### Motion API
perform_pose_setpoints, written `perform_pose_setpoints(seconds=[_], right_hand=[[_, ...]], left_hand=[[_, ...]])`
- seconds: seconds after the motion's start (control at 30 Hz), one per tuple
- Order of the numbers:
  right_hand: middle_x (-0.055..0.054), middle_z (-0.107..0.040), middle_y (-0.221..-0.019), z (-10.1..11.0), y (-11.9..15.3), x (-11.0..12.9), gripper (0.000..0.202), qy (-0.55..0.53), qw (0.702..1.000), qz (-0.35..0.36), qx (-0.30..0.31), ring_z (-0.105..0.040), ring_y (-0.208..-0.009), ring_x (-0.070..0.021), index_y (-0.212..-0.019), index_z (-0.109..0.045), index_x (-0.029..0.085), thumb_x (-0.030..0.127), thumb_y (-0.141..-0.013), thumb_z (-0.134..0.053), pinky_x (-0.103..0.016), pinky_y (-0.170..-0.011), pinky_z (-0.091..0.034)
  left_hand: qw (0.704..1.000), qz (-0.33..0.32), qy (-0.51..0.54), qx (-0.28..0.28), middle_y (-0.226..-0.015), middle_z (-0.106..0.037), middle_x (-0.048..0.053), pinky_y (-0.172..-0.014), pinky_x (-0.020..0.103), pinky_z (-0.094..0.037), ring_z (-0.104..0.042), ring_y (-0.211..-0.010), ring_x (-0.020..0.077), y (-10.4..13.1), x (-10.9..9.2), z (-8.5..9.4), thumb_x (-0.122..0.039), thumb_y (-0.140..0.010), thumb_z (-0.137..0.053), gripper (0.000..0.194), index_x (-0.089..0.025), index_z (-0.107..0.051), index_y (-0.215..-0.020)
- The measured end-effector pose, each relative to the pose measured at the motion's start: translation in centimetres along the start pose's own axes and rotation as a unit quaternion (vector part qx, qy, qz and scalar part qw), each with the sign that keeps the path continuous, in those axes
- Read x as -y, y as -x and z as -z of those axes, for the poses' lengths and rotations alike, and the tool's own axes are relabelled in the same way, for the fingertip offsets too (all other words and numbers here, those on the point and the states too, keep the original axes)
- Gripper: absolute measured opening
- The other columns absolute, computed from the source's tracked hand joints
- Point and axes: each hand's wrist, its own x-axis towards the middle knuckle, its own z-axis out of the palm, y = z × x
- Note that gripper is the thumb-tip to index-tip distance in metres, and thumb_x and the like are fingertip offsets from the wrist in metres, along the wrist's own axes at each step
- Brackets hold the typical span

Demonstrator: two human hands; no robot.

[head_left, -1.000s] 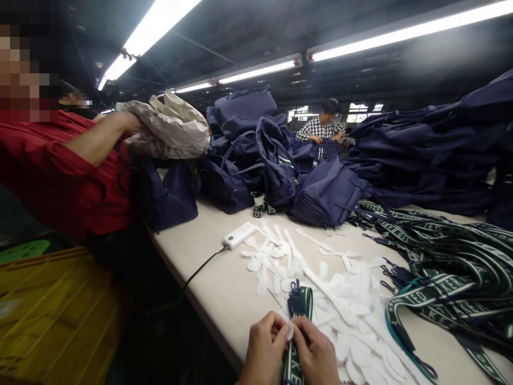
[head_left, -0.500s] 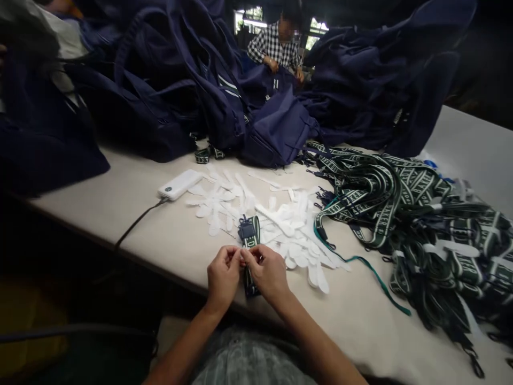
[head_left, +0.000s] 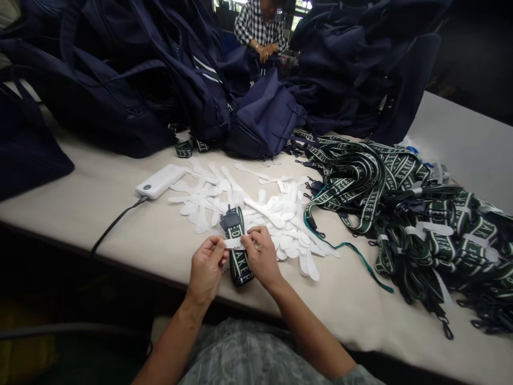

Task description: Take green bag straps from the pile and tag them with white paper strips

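Observation:
A folded dark green strap (head_left: 240, 265) with white lettering and a dark buckle lies at the table's front edge. Across its middle runs a white tie strip (head_left: 233, 243). My left hand (head_left: 207, 263) pinches the strip's left end between thumb and finger. On the right side of the strap, my right hand (head_left: 261, 256) is closed on the strip's other end. Just behind both hands spreads a loose pile of white strips (head_left: 276, 214).
Navy bags (head_left: 260, 115) are heaped along the back. Many lettered straps (head_left: 368, 187) cover the right side, with a teal cord (head_left: 366, 262) beside them. A white power bank (head_left: 160, 181) with a black cable lies at left. Beyond the bags stands a person in a checked shirt (head_left: 262, 27).
My hands have moved apart, and the white strip now shows stretched between them over the strap. The camera view has shifted, so the table items appear further left and slightly higher.

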Motion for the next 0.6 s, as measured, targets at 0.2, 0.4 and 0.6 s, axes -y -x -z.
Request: perform_pose_setpoints(seconds=[0.2,0.4,0.6], right_hand=[[-0.003,-0.058,-0.089,0.3,0.1,0.7,0.022,-0.074,0.997,0.006,-0.036,-0.054,-0.084,-0.0158,-0.073,-0.050,0.020,0.026,-0.095,-0.048,-0.029,-0.080,-0.044],[-0.007,-0.056,-0.099,0.1,0.7,1.3,0.023,-0.042,0.989,0.087,-0.109,-0.056,-0.095,-0.0171,-0.074,-0.048,0.020,0.023,-0.097,-0.045,-0.032,-0.088,-0.046],[-0.009,-0.056,-0.104,0.7,1.3,2.4,0.023,-0.037,0.983,0.137,-0.115,-0.058,-0.098,-0.0165,-0.079,-0.054,0.019,0.020,-0.099,-0.043,-0.030,-0.087,-0.048]], left_hand=[[0.999,0.011,-0.005,0.044,-0.062,-0.054,-0.004,-0.054,0.017,-0.040,-0.047,-0.056,0.0073,0.2,-0.9,-0.8,-0.042,-0.073,-0.074,0.032,-0.017,-0.056,-0.081],[0.971,-0.103,-0.211,0.051,-0.073,-0.063,0.000,-0.063,0.026,-0.046,-0.056,-0.063,0.0143,1.2,-1.3,-1.4,-0.046,-0.076,-0.072,0.033,-0.018,-0.061,-0.091],[0.877,-0.322,-0.350,0.072,-0.070,-0.057,0.000,-0.066,0.025,-0.043,-0.054,-0.066,0.0144,1.6,-2.5,-2.1,-0.028,-0.093,-0.052,0.025,-0.020,-0.060,-0.071]])
